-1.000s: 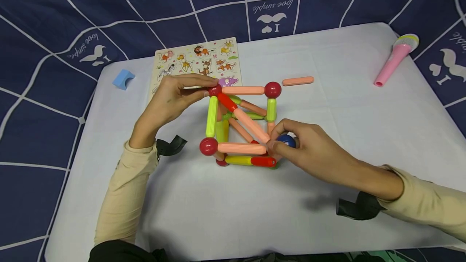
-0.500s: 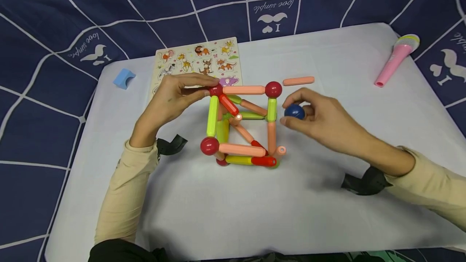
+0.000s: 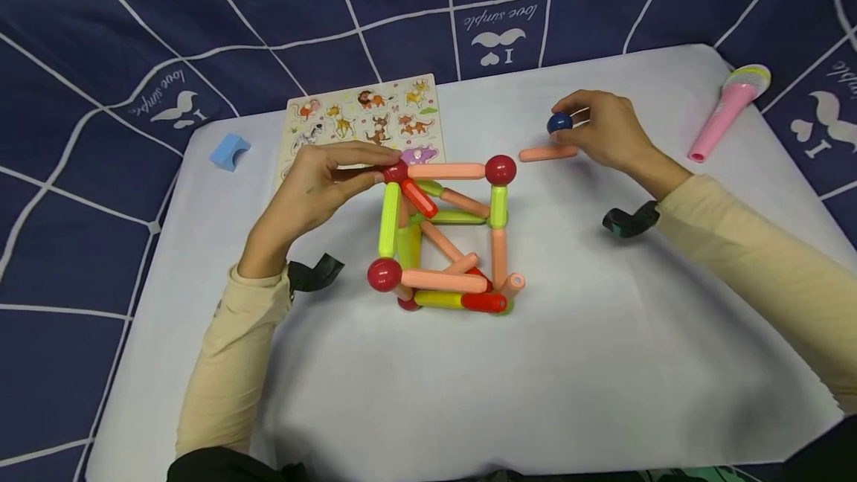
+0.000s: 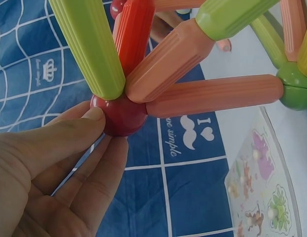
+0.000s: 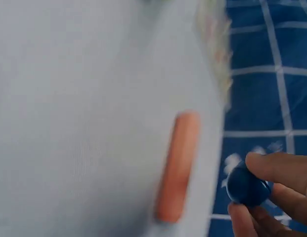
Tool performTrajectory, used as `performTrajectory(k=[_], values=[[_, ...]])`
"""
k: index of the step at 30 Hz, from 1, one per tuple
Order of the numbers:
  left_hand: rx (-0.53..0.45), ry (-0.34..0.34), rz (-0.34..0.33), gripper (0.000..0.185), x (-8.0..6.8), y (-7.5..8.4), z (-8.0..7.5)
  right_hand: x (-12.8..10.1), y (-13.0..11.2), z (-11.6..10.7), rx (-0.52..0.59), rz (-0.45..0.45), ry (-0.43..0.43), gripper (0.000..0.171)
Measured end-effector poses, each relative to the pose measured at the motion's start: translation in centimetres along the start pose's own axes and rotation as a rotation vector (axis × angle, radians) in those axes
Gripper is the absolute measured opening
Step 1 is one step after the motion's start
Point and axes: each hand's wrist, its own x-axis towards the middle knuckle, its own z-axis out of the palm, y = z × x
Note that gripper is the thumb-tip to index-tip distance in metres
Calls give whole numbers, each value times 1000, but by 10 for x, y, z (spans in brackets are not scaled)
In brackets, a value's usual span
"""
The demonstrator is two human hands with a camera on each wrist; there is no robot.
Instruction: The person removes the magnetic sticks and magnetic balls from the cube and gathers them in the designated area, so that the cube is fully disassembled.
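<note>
Glossy blue ball (image 3: pixel 559 123) is pinched in right hand (image 3: pixel 605 132) fingertips above ribbed salmon rod (image 3: pixel 547 153); smooth red ball (image 4: pixel 121 114) on rod frame (image 3: pixel 442 236) is pinched by left hand (image 3: pixel 321 184).

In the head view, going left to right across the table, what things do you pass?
Blue block → left hand → stick-and-ball frame → loose pink stick → right hand pinching a blue ball → pink toy microphone.
</note>
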Motion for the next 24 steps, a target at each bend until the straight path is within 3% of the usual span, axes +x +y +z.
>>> performTrajectory(k=[7, 15, 18, 24], values=[[-5, -2, 10, 34, -2, 0, 1, 39, 16, 22, -44, 70, -104, 45], [2, 11, 17, 34, -3, -2, 0, 40, 8, 26, -52, 74, -150, 55], [-6, 3, 20, 33, -3, -3, -1, 29, 0, 21, -41, 40, -100, 55], [-3, -13, 24, 33, 1, -3, -2, -15, -39, 0, 7, -154, 142, 37]])
